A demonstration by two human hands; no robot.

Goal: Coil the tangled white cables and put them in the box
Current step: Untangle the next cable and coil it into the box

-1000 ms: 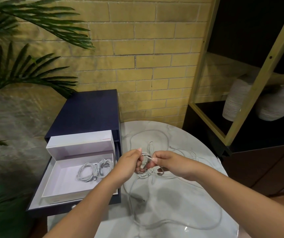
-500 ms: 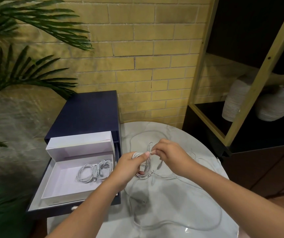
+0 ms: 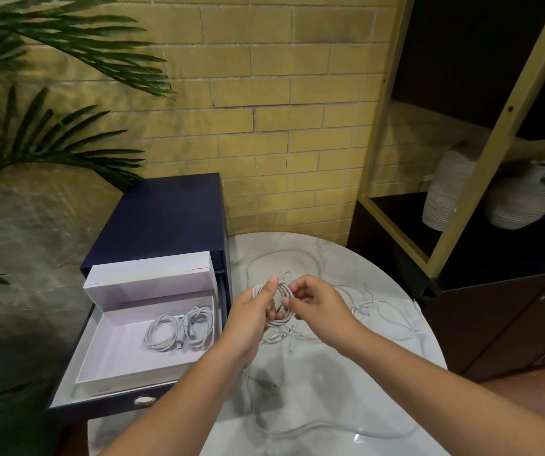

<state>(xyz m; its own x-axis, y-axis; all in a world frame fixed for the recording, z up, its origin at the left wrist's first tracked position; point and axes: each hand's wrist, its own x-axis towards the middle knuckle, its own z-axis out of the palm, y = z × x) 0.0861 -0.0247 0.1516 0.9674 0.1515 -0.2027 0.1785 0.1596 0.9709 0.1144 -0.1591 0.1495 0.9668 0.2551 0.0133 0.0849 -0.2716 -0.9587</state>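
Note:
Above the round marble table (image 3: 324, 383) my left hand (image 3: 251, 319) grips a small coil of white cable (image 3: 283, 292) by its left side, thumb up. My right hand (image 3: 317, 306) pinches the same coil's strand on its right side. More loose white cable (image 3: 379, 307) lies tangled across the table to the right and loops toward the front edge. The open white box (image 3: 100, 357) sits in a pulled-out navy drawer at the left, with two coiled white cables (image 3: 180, 329) inside it.
The navy drawer cabinet (image 3: 166, 218) stands against the table's left side. Palm fronds (image 3: 50, 143) hang at the left. A black and gold shelf (image 3: 462, 199) with two ribbed white vases (image 3: 518, 200) is on the right. A yellow brick wall is behind.
Both hands rose slightly and kept winding; the coil in my left hand now looks rounder, and my right hand shifted from the coil's top to its right side.

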